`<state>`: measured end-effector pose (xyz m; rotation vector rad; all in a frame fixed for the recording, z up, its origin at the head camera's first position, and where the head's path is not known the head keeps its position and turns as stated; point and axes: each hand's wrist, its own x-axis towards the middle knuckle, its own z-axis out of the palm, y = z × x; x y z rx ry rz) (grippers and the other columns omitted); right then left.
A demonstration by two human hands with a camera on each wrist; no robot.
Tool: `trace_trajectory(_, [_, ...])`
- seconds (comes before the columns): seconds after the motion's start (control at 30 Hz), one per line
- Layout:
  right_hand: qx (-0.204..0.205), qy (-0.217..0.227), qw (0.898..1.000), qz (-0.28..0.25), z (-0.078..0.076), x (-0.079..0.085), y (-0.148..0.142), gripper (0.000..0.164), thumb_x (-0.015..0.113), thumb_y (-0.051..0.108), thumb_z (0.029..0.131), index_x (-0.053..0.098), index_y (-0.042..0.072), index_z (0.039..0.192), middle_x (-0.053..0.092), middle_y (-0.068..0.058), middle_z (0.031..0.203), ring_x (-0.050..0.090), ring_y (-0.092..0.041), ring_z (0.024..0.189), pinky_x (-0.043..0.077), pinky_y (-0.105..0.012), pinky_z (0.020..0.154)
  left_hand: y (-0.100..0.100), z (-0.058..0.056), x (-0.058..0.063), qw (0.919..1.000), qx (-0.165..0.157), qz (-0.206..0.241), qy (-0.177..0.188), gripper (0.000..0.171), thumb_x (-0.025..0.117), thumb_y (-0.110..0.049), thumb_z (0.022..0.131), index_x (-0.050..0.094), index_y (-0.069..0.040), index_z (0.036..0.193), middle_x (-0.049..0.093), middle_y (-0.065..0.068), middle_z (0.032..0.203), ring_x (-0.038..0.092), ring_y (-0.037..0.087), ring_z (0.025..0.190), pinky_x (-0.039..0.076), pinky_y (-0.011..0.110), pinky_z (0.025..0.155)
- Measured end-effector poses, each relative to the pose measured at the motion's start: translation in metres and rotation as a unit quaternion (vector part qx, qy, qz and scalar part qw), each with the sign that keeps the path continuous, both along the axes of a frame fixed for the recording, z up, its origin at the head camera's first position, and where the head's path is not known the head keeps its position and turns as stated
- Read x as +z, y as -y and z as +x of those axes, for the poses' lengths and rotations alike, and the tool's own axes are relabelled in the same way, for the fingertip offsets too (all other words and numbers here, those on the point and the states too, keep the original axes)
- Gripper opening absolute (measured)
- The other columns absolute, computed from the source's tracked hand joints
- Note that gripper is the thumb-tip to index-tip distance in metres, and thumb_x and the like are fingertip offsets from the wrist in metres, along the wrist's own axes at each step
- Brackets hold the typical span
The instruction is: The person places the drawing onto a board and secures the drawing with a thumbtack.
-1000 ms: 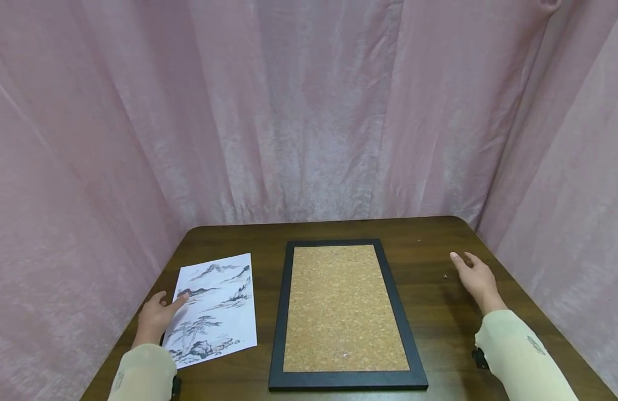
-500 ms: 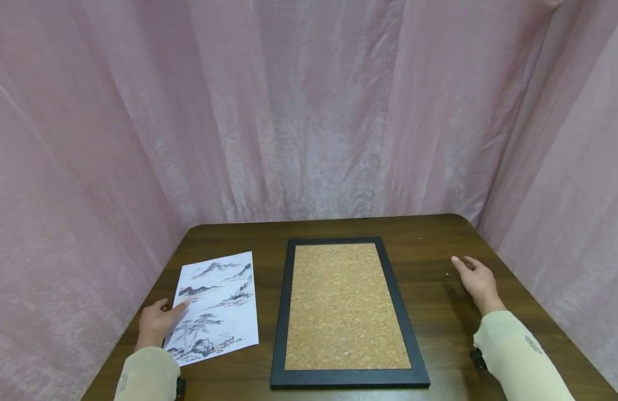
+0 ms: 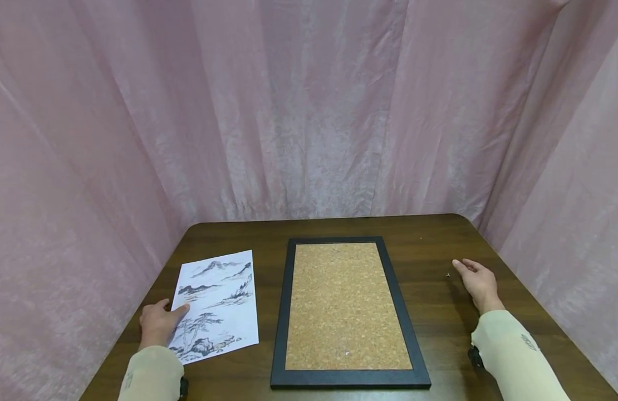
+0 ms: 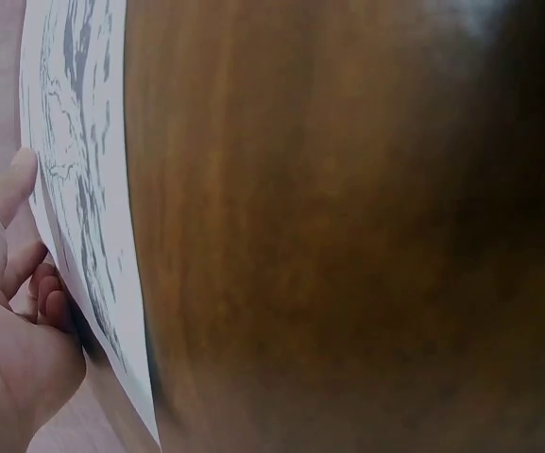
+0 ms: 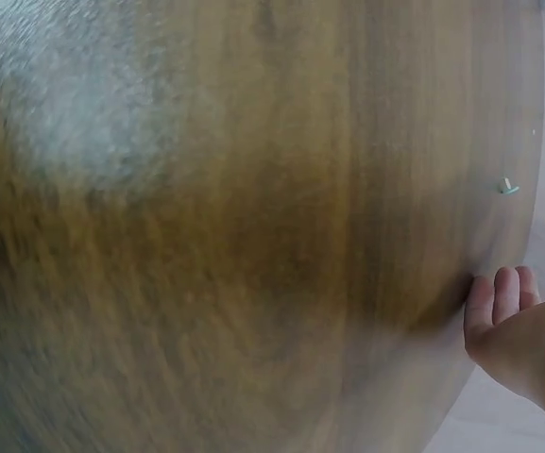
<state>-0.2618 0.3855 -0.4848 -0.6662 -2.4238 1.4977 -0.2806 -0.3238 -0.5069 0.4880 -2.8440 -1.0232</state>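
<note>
1. Paper sheet (image 3: 224, 317) on the left part of the wooden table (image 3: 439, 340): its long axis runs away from the person, the far end turned slightly left. Its ink landscape (image 3: 204, 346) has mountains toward the far edge and a tree with rocks nearest the person.
2. Left hand (image 3: 156, 324): the thumb lies over the printed face and the other fingers curl at the left edge, pinching the sheet there. In the left wrist view that side bows up off the wood.
3. Right hand (image 3: 480, 285): at the table's right side, fingers loosely bent, the thumb tip near a tack (image 3: 447, 275). From the right wrist, three fingers show close together and one apart.
4. Tack: tiny, pale green in the wrist view, with a flat head and a short pin rising at a tilt.
5. Cork panel (image 3: 341, 306): grainy, tan, rectangular, enclosed by a flat black frame (image 3: 351, 380); its long axis points nearly straight away from the person. A small pale speck (image 3: 347, 352) shows near its near end.
6. Curtain (image 3: 309, 111): pink, velvety, hanging in folds behind the brown, grained tabletop with rounded far corners.
</note>
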Motion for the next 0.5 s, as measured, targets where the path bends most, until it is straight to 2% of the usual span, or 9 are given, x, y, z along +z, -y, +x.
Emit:
trace_trajectory(0.03, [0.006, -0.001, 1.0, -0.006, 0.001, -0.001, 0.0, 0.079, 0.047, 0.057, 0.085, 0.036, -0.002, 0.137, 0.034, -0.028, 0.136, 0.032, -0.039, 0.123, 0.029, -0.047, 0.097, -0.001, 0.001, 0.0, 1.0, 0.0, -0.005, -0.003, 0.074, 0.062, -0.036, 0.082, 0.034, 0.013, 0.13, 0.019, 0.041, 0.128, 0.014, 0.057, 0.118, 0.018, 0.061, 0.096])
trace_trajectory(0.2, [0.026, 0.024, 0.999, -0.002, 0.002, -0.008, -0.002, 0.077, 0.048, 0.055, 0.086, 0.035, -0.002, 0.137, 0.033, -0.027, 0.137, 0.031, -0.042, 0.124, 0.029, -0.049, 0.097, -0.003, 0.0, -0.003, 0.9998, 0.003, -0.016, -0.015, 0.069, 0.062, -0.033, 0.083, 0.037, 0.013, 0.128, 0.021, 0.041, 0.126, 0.016, 0.057, 0.116, 0.018, 0.061, 0.094])
trace_trajectory(0.5, [0.045, 0.046, 0.998, 0.025, -0.003, -0.017, -0.005, 0.064, 0.054, 0.041, 0.088, 0.04, 0.0, 0.135, 0.031, -0.026, 0.139, 0.027, -0.044, 0.124, 0.027, -0.051, 0.097, -0.004, -0.005, -0.008, 0.9991, 0.037, -0.004, -0.02, 0.061, 0.065, -0.028, 0.082, 0.043, 0.011, 0.125, 0.023, 0.039, 0.123, 0.019, 0.055, 0.114, 0.019, 0.06, 0.093])
